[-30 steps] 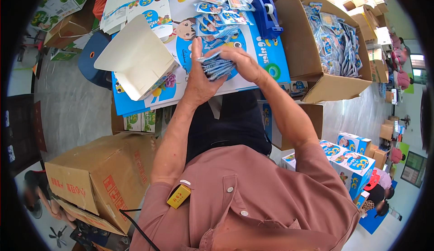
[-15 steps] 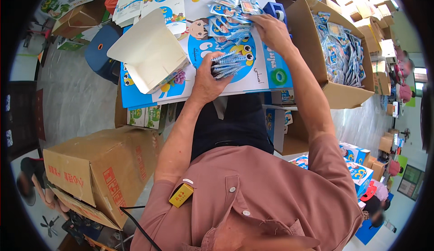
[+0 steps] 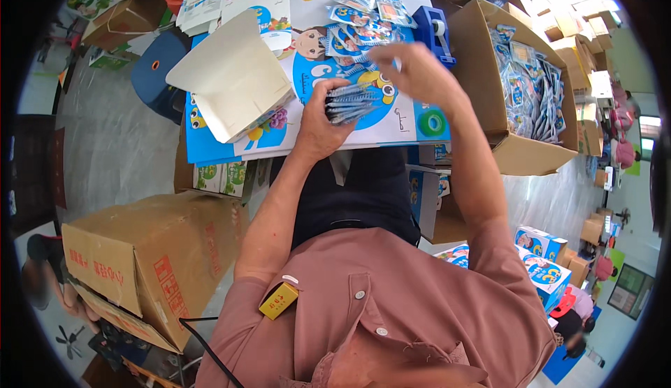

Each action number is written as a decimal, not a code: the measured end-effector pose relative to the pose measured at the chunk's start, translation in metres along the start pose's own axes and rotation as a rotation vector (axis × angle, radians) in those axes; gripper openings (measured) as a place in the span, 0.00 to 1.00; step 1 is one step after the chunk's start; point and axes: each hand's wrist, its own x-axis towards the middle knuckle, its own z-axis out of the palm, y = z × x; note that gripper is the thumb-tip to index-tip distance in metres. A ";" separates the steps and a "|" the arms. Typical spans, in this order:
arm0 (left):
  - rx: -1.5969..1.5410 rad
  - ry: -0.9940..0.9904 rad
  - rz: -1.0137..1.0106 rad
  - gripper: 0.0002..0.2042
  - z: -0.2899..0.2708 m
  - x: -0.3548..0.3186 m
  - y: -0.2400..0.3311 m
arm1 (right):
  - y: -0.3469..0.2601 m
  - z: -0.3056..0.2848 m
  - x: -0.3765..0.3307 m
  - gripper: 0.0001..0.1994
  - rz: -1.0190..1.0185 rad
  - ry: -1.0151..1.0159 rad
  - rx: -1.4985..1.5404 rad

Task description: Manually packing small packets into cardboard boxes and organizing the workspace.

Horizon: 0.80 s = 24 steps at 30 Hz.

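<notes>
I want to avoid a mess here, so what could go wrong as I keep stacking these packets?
The stack of packets sits fanned in the left hand, so some might slip out. The right hand hovers over the loose packets, beside the blue tape dispenser, and could knock it. The open white carton rests tilted and might tip.

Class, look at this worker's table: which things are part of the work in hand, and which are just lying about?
In use:
left hand gripping a stack of sachets
right hand above the loose sachets
open white carton

Lying about:
blue tape dispenser
green tape roll
brown floor box
blue stool
</notes>
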 end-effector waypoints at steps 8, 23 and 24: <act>0.140 0.063 0.060 0.31 0.002 -0.003 -0.008 | 0.024 0.038 0.111 0.17 -0.086 0.347 -0.548; -0.238 0.025 0.013 0.31 -0.004 -0.004 -0.004 | 0.013 0.104 -0.006 0.14 0.040 0.071 1.343; -0.240 0.075 0.022 0.32 -0.001 -0.004 -0.003 | 0.013 0.106 -0.004 0.15 0.026 0.093 1.296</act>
